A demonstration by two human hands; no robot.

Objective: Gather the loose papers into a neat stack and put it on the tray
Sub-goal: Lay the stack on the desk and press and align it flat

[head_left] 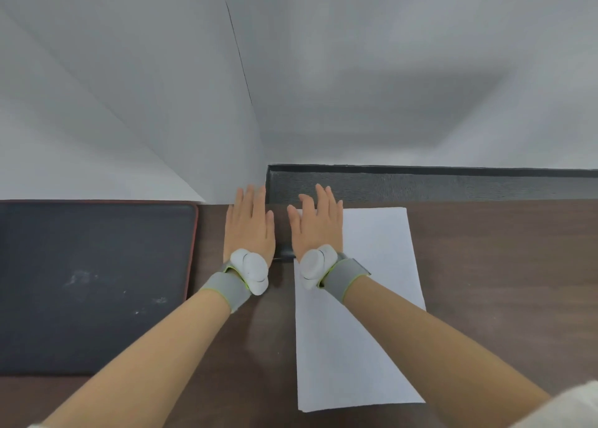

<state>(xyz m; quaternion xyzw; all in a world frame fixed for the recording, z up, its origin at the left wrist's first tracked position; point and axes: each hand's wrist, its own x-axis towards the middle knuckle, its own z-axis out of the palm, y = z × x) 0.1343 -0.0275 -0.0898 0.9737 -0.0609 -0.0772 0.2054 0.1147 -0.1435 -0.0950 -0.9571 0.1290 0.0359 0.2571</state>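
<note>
Both hands flat, fingers spread; papers point(362, 314) blank; tray point(90, 285) unmarked.

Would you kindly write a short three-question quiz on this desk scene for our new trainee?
1. True or false: the papers already lie on the tray.
2. Which hand rests on the papers: A) left hand B) right hand C) neither?
3. Fill in: the tray sits to the ____ of the papers.

Key:
1. False; the papers lie on the brown table, apart from the tray.
2. B; the left hand lies flat on the bare table.
3. Left.
</note>
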